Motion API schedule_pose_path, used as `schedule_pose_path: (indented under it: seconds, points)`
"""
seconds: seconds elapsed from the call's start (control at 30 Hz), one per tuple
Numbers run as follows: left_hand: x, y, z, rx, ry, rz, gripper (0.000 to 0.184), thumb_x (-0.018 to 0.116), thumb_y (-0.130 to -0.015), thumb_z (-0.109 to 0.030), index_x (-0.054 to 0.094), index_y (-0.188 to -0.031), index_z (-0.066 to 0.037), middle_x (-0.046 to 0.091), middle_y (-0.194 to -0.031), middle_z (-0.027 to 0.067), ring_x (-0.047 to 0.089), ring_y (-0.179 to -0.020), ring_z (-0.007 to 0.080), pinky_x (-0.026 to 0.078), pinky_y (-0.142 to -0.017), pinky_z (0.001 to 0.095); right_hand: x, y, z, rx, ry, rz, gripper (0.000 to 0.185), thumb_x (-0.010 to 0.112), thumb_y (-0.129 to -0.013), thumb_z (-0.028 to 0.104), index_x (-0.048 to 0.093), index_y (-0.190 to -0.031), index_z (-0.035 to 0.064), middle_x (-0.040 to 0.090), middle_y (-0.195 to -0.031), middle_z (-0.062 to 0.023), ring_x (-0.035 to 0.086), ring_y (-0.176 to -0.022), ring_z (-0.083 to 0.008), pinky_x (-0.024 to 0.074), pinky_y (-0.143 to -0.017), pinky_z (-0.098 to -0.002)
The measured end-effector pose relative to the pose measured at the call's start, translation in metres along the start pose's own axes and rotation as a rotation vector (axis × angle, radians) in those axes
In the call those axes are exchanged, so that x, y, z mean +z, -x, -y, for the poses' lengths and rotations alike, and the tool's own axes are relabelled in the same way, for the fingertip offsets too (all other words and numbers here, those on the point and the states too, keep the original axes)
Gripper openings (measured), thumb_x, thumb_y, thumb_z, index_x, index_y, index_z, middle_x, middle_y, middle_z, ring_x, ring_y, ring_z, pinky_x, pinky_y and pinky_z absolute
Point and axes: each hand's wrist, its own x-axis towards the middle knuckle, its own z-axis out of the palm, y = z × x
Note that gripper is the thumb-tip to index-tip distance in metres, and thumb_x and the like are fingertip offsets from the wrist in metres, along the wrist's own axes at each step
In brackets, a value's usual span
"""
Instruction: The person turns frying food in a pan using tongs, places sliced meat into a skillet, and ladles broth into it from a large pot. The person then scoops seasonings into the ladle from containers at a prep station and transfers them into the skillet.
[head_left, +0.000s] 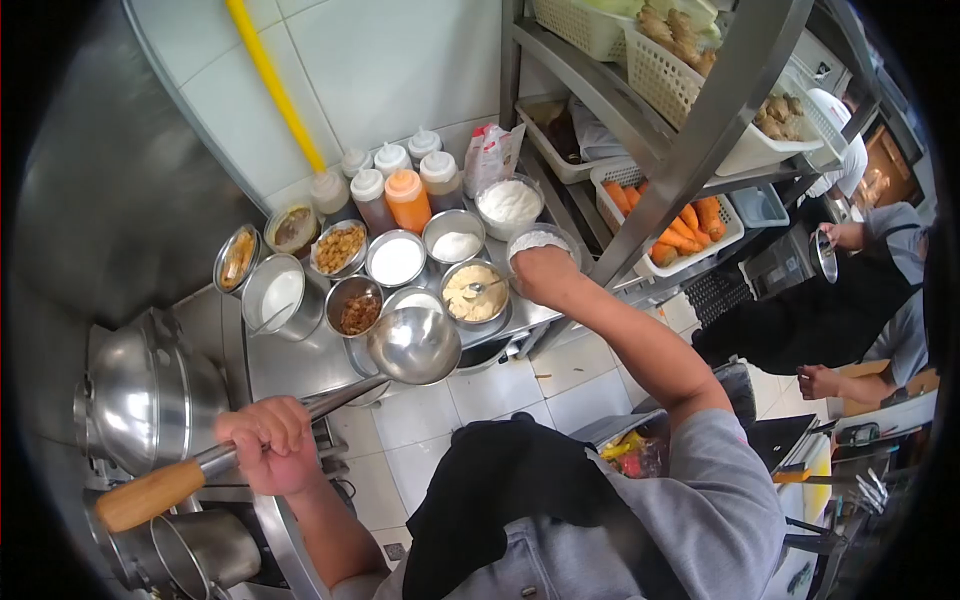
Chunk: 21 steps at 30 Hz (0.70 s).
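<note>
My left hand (268,440) is wrapped round the metal shaft of a large ladle (414,345), just above its wooden handle. The ladle's round bowl hangs over the front edge of the steel counter, near a tin of white powder. My right hand (545,272) reaches to a bowl of white contents (537,238) at the counter's right end; its fingers are hidden in the bowl. Left of it stands a tin of pale yellow paste (475,292) with a spoon in it. A tin of brown pieces (354,306) is nearer the ladle.
Squeeze bottles (407,199) line the wall behind the tins. Large steel bowls (150,390) are stacked at left, above a pot (205,550). A metal rack post (690,130) rises at right, beside a basket of carrots (690,232). A co-worker in a black apron (810,310) stands at far right.
</note>
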Motion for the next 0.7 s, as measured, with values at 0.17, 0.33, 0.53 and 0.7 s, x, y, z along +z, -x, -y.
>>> schedule_pose_path:
  seconds: [0.17, 0.33, 0.53, 0.7]
  points:
    - [0.011, -0.005, 0.009, 0.016, -0.038, 0.025, 0.027, 0.048, -0.106, -0.023, 0.044, -0.084, -0.007, 0.041, -0.055, 0.0002, 0.037, -0.044, 0.0111, 0.033, -0.044, 0.0281, -0.007, -0.004, 0.002, -0.070, 0.084, -0.075, 0.008, 0.066, -0.075, 0.010, 0.072, -0.079, 0.0066, 0.073, -0.081, -0.0163, 0.073, -0.079, -0.0301, 0.0547, -0.075, -0.0415]
    - [0.012, -0.004, 0.011, 0.034, -0.065, 0.030, 0.028, 0.048, -0.106, -0.024, 0.044, -0.084, -0.007, 0.041, -0.055, 0.0004, 0.037, -0.044, 0.0108, 0.032, -0.044, 0.0280, -0.004, -0.013, 0.018, -0.150, 0.166, -0.101, 0.006, 0.067, -0.074, 0.010, 0.073, -0.077, 0.0096, 0.074, -0.081, -0.0142, 0.073, -0.077, -0.0266, 0.0524, -0.075, -0.0379]
    - [0.005, -0.003, 0.012, 0.040, -0.068, 0.006, 0.028, 0.050, -0.106, -0.024, 0.044, -0.084, -0.007, 0.041, -0.055, 0.0005, 0.036, -0.044, 0.0105, 0.031, -0.043, 0.0275, 0.003, -0.017, 0.016, -0.072, 0.011, -0.016, 0.008, 0.068, -0.074, 0.012, 0.072, -0.078, 0.0062, 0.073, -0.082, -0.0171, 0.073, -0.078, -0.0299, 0.0533, -0.075, -0.0417]
    - [0.003, -0.007, 0.016, 0.021, -0.012, 0.044, 0.027, 0.046, -0.106, -0.021, 0.044, -0.083, -0.008, 0.039, -0.056, 0.0007, 0.033, -0.044, 0.0100, 0.031, -0.044, 0.0265, -0.008, -0.006, 0.012, -0.022, 0.110, -0.080, 0.006, 0.066, -0.074, 0.011, 0.070, -0.075, 0.0059, 0.073, -0.081, -0.0158, 0.072, -0.076, -0.0300, 0.0532, -0.074, -0.0424]
